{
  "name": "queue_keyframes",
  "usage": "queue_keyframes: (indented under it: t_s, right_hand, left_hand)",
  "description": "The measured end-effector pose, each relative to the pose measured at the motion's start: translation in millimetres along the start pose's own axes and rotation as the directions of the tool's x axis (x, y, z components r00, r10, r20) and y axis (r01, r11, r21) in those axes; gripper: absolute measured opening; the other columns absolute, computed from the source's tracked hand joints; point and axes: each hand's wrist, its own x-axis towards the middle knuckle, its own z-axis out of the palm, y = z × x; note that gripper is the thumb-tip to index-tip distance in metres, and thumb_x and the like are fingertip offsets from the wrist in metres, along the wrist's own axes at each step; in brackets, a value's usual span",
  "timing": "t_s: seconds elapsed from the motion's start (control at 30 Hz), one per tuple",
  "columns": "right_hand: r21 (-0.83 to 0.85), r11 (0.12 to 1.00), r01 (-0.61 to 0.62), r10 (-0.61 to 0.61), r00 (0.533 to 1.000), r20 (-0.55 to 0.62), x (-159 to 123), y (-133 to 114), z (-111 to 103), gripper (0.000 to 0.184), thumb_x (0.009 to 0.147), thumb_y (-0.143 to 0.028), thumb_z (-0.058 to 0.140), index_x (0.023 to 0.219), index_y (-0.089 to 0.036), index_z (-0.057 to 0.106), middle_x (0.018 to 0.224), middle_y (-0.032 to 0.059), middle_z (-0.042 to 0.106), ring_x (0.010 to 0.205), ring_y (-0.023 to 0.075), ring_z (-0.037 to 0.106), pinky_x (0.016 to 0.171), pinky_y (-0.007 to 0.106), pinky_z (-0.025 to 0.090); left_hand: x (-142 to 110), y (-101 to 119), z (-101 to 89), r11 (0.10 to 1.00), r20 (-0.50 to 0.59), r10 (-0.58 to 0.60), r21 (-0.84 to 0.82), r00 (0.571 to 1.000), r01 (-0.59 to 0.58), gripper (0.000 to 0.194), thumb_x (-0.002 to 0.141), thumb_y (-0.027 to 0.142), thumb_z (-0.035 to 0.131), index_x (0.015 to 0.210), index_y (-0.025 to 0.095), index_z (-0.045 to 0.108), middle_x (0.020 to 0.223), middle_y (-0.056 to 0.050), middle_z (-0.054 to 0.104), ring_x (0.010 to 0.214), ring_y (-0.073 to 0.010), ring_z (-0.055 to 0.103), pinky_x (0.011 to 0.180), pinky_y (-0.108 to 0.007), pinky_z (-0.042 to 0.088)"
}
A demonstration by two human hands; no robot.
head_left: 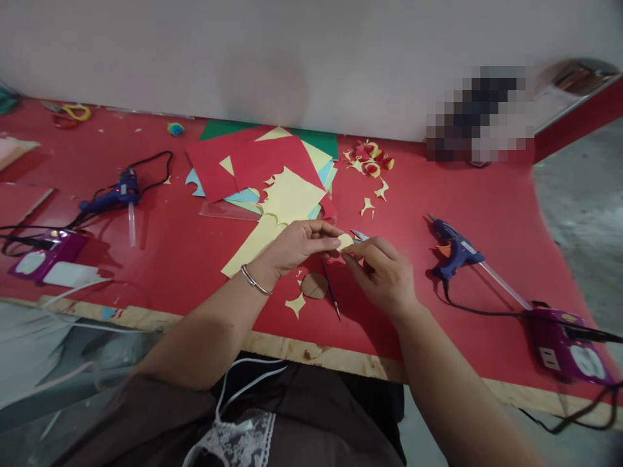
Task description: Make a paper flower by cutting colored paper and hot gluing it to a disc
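A red tabletop (168,259) spans the frame, with coloured paper sheets (263,155) stacked at upper centre. At centre, the left hand (311,241) and right hand (382,266) meet, fingertips pinched narrow. One purple power box (564,350) at lower right and another purple box (62,246) at left hold black plugs. A blue glue gun (457,248) at right carries a clear glue stick (506,285). A brown disc (315,286) lies just below the pale yellow paper piece (345,242) held between both hands.
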Motion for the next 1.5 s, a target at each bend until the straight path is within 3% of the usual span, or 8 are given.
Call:
queue_keyframes:
  t_s: [0.1,0.3,0.47,0.57,0.73,1.13,1.4,1.5]
  right_hand:
    - [0.050,0.998,-0.048,0.047,0.999,0.028,1,0,0,0.011,0.106,-0.023,0.066,0.100,-0.023,0.076,0.086,0.0038,0.074,0.059,0.0126,0.060,0.057,0.028,0.048]
    - [0.177,0.959,-0.222,0.221,0.975,0.024,1,3,2,0.009,0.102,-0.028,0.071,0.099,-0.023,0.077,0.073,-0.0010,0.063,0.058,0.0128,0.054,0.056,0.028,0.043]
    - [0.245,0.886,-0.393,0.395,0.918,0.043,-1,5,5,0.016,0.100,-0.036,0.072,0.094,-0.022,0.077,0.072,-0.0003,0.067,0.060,0.0132,0.055,0.060,0.029,0.044]
    - [0.260,0.851,-0.456,0.458,0.887,0.055,-1,5,6,0.020,0.099,-0.040,0.072,0.093,-0.021,0.076,0.072,-0.0002,0.067,0.060,0.0130,0.054,0.060,0.028,0.043]
    - [0.278,0.838,-0.469,0.484,0.875,0.017,2,3,5,0.024,0.098,-0.043,0.071,0.089,-0.022,0.074,0.069,-0.0007,0.066,0.058,0.0126,0.052,0.058,0.027,0.042]
    - [0.293,0.817,-0.497,0.513,0.858,0.023,5,0,5,0.022,0.096,-0.041,0.073,0.086,-0.021,0.071,0.068,-0.0021,0.065,0.058,0.0118,0.053,0.059,0.028,0.041]
    - [0.364,0.770,-0.524,0.557,0.830,0.015,1,4,9,0.026,0.096,-0.047,0.075,0.101,-0.022,0.069,0.074,-0.0035,0.063,0.057,0.0106,0.050,0.055,0.026,0.037]
    - [0.337,0.777,-0.532,0.552,0.833,0.043,2,5,9,0.028,0.098,-0.049,0.072,0.097,-0.022,0.071,0.073,-0.0023,0.065,0.059,0.0116,0.051,0.058,0.026,0.039]
  left_hand:
    - [4,-6,4.0,0.998,-0.015,-0.005,-0.061,1.000,0.004,0.034,0.076,0.029,0.096,0.103,0.015,0.084,0.092,-0.006,0.082,0.081,-0.0144,0.075,0.085,-0.033,0.060]
    - [5,-9,15.9,0.996,-0.125,0.062,-0.056,0.990,-0.070,0.023,0.072,0.027,0.094,0.086,0.016,0.080,0.083,-0.002,0.077,0.076,-0.0124,0.072,0.076,-0.028,0.059]
    - [0,-3,21.5,0.998,-0.141,0.045,-0.036,0.989,-0.051,0.021,0.077,0.031,0.089,0.085,0.016,0.076,0.082,-0.002,0.076,0.078,-0.0136,0.074,0.075,-0.028,0.059]
    - [1,-5,21.7,0.995,-0.116,0.098,0.024,0.988,-0.096,0.029,0.079,0.039,0.092,0.088,0.017,0.077,0.084,-0.004,0.078,0.079,-0.0141,0.073,0.077,-0.028,0.059]
    - [2,-8,21.5,0.982,-0.105,0.169,0.101,0.980,-0.158,0.042,0.066,0.043,0.103,0.084,0.016,0.077,0.082,-0.001,0.076,0.076,-0.0120,0.068,0.077,-0.027,0.058]
    - [3,-10,23.8,0.984,-0.146,0.166,0.082,0.975,-0.155,0.040,0.070,0.046,0.101,0.084,0.016,0.080,0.076,-0.001,0.075,0.070,-0.0100,0.066,0.071,-0.024,0.057]
    - [-1,-5,25.8,0.988,-0.187,0.149,0.073,0.971,-0.137,0.038,0.074,0.045,0.099,0.087,0.016,0.079,0.081,-0.004,0.080,0.077,-0.0149,0.077,0.081,-0.030,0.065]
    - [-1,-5,26.1,0.988,-0.189,0.148,0.076,0.971,-0.136,0.040,0.074,0.047,0.099,0.089,0.016,0.077,0.083,-0.004,0.081,0.079,-0.0164,0.079,0.083,-0.032,0.066]
